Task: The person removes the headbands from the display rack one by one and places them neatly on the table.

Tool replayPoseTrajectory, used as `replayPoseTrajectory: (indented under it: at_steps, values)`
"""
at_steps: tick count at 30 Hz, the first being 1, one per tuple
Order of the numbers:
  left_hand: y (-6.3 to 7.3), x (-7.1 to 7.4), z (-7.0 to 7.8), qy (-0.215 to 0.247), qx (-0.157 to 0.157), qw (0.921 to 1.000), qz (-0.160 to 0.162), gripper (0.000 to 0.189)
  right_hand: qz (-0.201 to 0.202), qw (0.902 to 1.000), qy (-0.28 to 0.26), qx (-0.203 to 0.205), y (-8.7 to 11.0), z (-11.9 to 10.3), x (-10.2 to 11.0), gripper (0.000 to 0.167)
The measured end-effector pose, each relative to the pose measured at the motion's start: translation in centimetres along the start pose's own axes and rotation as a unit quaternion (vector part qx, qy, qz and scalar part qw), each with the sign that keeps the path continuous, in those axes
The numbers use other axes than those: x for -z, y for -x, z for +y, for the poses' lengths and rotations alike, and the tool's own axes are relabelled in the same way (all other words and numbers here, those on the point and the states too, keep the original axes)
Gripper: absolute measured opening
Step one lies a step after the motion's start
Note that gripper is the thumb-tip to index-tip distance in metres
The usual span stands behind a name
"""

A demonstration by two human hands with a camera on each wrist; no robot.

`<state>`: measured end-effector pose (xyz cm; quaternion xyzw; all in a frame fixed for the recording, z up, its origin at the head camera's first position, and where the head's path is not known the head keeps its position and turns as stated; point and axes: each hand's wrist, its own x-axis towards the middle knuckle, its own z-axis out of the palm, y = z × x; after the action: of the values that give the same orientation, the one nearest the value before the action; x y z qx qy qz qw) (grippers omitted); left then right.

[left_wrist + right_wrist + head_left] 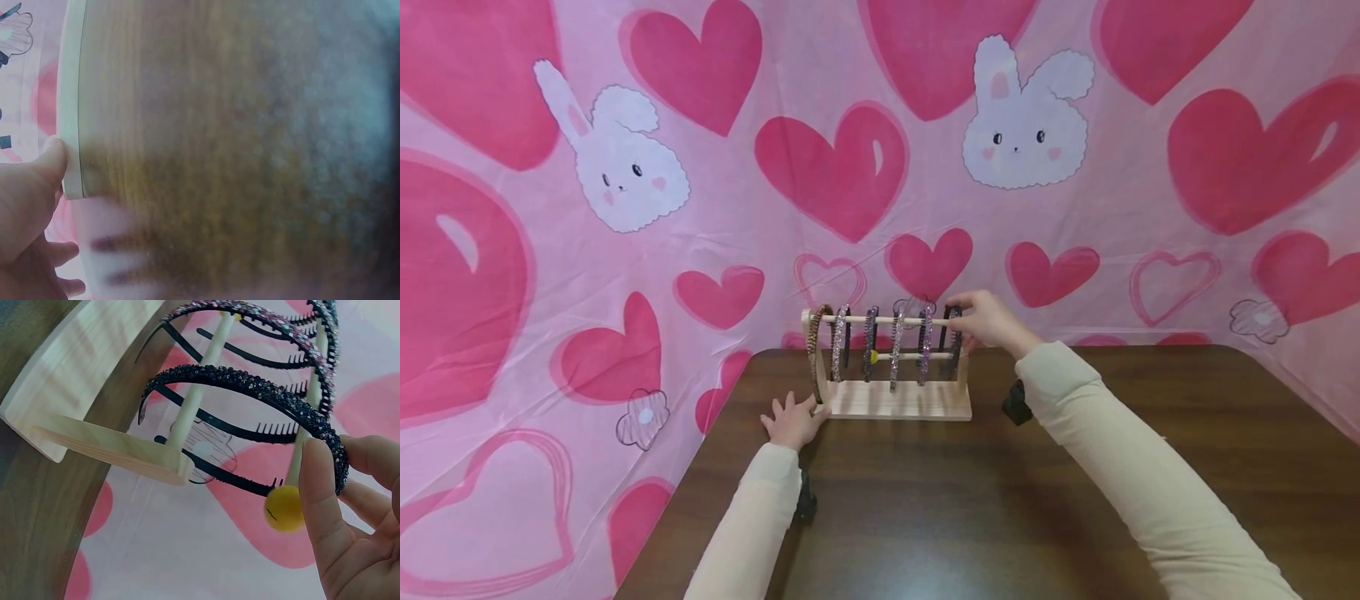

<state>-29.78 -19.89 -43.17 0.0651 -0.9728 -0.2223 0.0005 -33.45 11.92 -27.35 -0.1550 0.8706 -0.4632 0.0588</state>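
One black band (244, 384) at right end of rack (895, 404), near yellow knob (284, 508). Right hand (988, 319) pinches it, thumb one side, fingers other. Left hand (793, 423): fingers spread, thumb touching rack base. Band looks light, thin, bit bendy; should spring back. Bumpy beads probably stop slipping, but hard squeeze could pop some off. Best hold: beaded curve, away from inside teeth. Don't pull ends wide; might snap.
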Motion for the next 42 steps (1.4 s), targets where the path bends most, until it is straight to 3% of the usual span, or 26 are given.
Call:
replayPoseTrajectory:
  at_steps: [8,30,42]
  values:
    - [-0.3,-0.2,-0.1,-0.001,0.0,1.0,0.004,0.056,0.006,0.9988,0.034,0.034,0.5,-1.0,1.1,0.046]
    - [-0.4,-0.5,-0.5,-0.007,0.0,1.0,0.005,0.057,0.011,0.9948,0.099,0.021,3.1,-3.5,3.6,0.044]
    - [-0.2,-0.4,-0.3,-0.003,-0.002,1.0,0.006,0.054,0.027,0.9935,0.103,0.039,4.4,-3.2,5.5,0.047]
